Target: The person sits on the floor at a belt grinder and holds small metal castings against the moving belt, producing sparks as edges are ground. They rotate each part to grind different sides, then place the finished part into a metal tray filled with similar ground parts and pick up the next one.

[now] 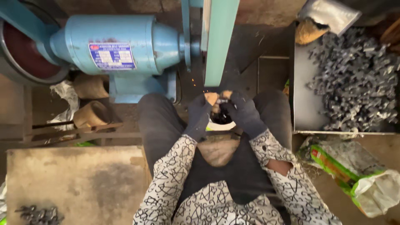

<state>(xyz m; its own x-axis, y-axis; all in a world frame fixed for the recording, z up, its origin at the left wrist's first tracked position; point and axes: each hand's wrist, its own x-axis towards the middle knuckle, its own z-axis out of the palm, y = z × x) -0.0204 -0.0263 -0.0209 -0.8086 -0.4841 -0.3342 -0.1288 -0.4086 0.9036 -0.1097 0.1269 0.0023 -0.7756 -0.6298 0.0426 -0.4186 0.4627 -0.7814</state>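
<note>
My left hand (201, 113) and my right hand (245, 111) both wear dark gloves with worn tan fingertips. Together they pinch a small dark metal piece (223, 101) and press it against the lower end of a green sanding belt (218, 41). A few orange sparks fly just left of the belt. The belt runs off a light blue motor (121, 43) to the left. Below my hands sits a white-rimmed container (221, 123), mostly hidden.
A metal tray (303, 104) at the right holds a heap of several small grey metal parts (358, 79). A green and white sack (358, 177) lies at lower right. A worn wooden board (75, 183) at lower left carries a few dark parts (39, 215).
</note>
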